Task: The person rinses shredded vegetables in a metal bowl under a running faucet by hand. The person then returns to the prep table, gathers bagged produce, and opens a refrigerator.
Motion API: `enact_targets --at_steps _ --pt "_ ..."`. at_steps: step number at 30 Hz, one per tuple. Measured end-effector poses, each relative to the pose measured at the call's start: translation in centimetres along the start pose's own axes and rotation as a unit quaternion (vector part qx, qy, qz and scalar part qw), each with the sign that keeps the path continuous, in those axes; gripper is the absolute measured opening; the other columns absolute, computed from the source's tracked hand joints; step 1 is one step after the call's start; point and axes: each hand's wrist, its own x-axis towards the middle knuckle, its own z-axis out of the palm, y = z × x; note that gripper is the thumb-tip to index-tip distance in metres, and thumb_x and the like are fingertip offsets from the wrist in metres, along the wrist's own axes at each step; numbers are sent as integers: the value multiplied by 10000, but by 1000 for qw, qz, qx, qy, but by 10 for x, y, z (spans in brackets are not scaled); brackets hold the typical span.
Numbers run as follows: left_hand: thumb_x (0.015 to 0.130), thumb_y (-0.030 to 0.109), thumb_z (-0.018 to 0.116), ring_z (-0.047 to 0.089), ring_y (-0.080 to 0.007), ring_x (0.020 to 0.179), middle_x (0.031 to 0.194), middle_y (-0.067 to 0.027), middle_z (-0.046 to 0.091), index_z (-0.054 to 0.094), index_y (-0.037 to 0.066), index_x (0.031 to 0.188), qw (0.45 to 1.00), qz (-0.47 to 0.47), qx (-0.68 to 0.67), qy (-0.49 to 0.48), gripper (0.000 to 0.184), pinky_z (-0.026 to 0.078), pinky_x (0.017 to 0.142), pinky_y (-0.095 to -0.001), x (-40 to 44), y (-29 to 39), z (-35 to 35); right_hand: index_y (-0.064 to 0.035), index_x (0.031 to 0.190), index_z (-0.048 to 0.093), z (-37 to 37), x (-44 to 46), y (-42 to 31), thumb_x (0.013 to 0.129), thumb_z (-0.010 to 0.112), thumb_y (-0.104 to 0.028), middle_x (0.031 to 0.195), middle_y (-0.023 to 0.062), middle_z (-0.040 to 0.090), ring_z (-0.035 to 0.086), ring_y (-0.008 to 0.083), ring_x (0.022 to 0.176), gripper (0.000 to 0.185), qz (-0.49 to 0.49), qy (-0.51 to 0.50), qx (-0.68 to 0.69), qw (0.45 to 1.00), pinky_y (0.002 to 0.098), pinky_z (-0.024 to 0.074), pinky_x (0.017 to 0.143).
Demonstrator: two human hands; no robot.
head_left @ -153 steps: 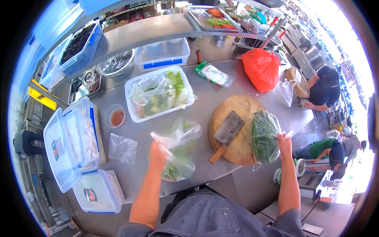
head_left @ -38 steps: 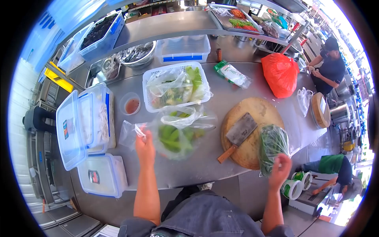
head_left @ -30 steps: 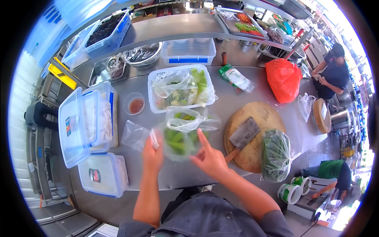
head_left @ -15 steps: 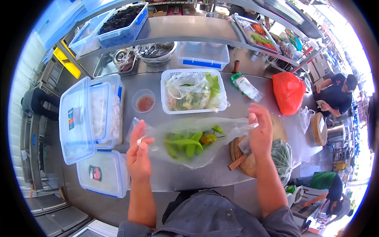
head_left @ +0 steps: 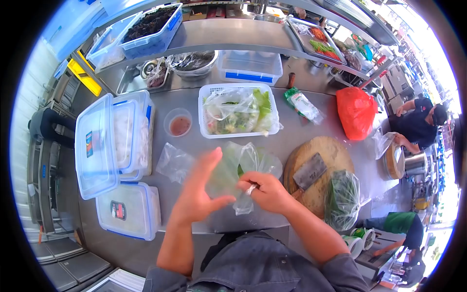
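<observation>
A clear plastic bag [head_left: 265, 163] with green vegetables inside lies at the middle of the steel table [head_left: 199, 221]. My right hand [head_left: 265, 192] is closed on the gathered neck of this bag, whose loose end hangs toward me. Beside it, on the left, my left hand [head_left: 197, 197] is open, thumb and fingers apart, blurred by motion. A flat clear bag [head_left: 174, 163] rests left of that hand. Just beyond the vegetables stands a white basket [head_left: 204, 132] with bagged greens. To the right, a cleaver [head_left: 310, 172] lies on a round wooden board [head_left: 335, 149], next to bagged greens [head_left: 342, 199].
Lidded plastic boxes [head_left: 129, 211] stand at the left, near a cup of reddish sauce [head_left: 179, 124]. A red bag [head_left: 356, 113] and a green-white packet [head_left: 303, 105] are farther back. A steel shelf [head_left: 233, 34] crosses behind. A person [head_left: 418, 121] works at the right.
The bag, stretched between both hands half a second ago, is now bunched, its neck in my right hand. My right hand has moved left off the board; my left hand has come away from the bag.
</observation>
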Motion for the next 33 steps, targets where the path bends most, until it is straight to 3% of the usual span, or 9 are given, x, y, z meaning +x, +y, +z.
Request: enact_targets --at_steps 4,6,9,11,13,15,19,22,33 --pt "818 175 671 577 -282 1050 1154 -138 604 577 4 1139 990 -21 -48 -133 376 444 904 -376 -41 -46 50 -45 959 572 3 -2 7 897 604 -116 738 17 549 497 75 705 99 -6 22 154 988 258 432 644" --pt "845 223 629 566 -255 1079 1174 -153 590 565 22 1176 864 -403 -267 -144 393 441 920 -351 -42 -48 62 -46 980 555 8 -8 -5 886 616 -127 714 49 542 505 117 666 138 -31 52 55 997 271 425 618" --pt "852 197 590 568 -236 1055 1120 -151 600 568 17 1157 917 -240 -301 -100 355 452 886 -349 -49 -61 82 -43 956 550 25 -6 -13 825 662 -129 705 98 545 538 246 621 193 -79 46 -111 990 325 424 576" --pt "835 141 581 573 -231 1026 1066 -147 608 563 12 1146 927 -103 -359 -42 338 461 855 -350 -47 -51 92 -41 915 554 32 11 2 781 670 -105 724 110 565 554 301 642 189 -367 108 -286 879 382 444 585" --pt "835 57 563 530 -189 1049 1148 -98 565 550 8 1116 944 -139 -210 -213 285 436 895 -318 -49 -46 79 -48 886 554 26 8 -21 745 664 -84 770 122 566 566 313 723 182 -320 128 -307 887 407 453 632" --pt "827 54 567 526 -195 1064 1151 -106 560 545 4 1120 942 -131 -208 -227 298 437 891 -322 -51 -35 67 -49 866 552 16 7 -30 734 646 -60 805 129 535 553 318 804 163 1 57 -184 981 396 447 670" --pt "824 27 538 536 -203 1038 1042 -99 601 578 2 1054 948 -152 -252 -121 234 445 843 -329 -68 -42 72 -31 936 582 9 12 -31 729 642 -93 890 146 555 540 329 904 225 38 -19 -179 983 386 449 761" --pt "955 177 486 587 -178 915 962 -67 641 598 -4 1122 929 -248 -219 -167 271 451 801 -294 -69 -64 57 -51 1053 527 -10 7 -16 799 620 -139 1044 166 497 561 343 900 284 -175 13 -186 967 399 470 763" --pt "1006 265 418 455 -69 607 719 -18 555 612 -17 1096 859 -367 -342 -103 354 363 550 -225 -53 -66 55 -72 1000 607 -15 -8 26 856 610 -191 934 106 556 596 304 804 187 -139 75 -143 977 399 489 700"
